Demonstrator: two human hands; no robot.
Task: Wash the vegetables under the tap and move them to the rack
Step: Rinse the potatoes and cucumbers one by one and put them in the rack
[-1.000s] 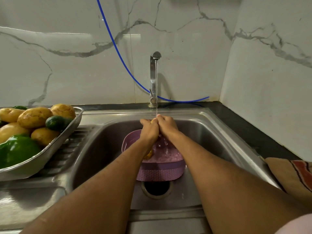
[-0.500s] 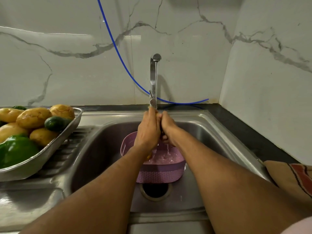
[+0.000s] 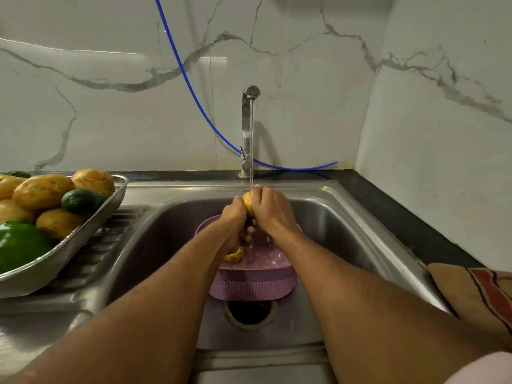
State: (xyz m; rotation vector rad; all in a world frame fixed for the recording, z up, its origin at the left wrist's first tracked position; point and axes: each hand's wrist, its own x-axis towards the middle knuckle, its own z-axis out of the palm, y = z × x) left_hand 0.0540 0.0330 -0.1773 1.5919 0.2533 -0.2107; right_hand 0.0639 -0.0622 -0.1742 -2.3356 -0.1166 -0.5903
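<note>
Gripping one potato (image 3: 247, 202) between them, the left hand (image 3: 235, 217) and right hand (image 3: 270, 210) curl round it under the thin stream from the tap (image 3: 247, 128), above a purple basket (image 3: 253, 275) that sits in the sink (image 3: 346, 225). Another yellow piece (image 3: 233, 255) lies in the basket beside the left wrist. On the bench to the left, a steel tray (image 3: 69, 248) holds potatoes (image 3: 41, 189), a cucumber (image 3: 79, 200) and a green pepper (image 3: 19, 245).
</note>
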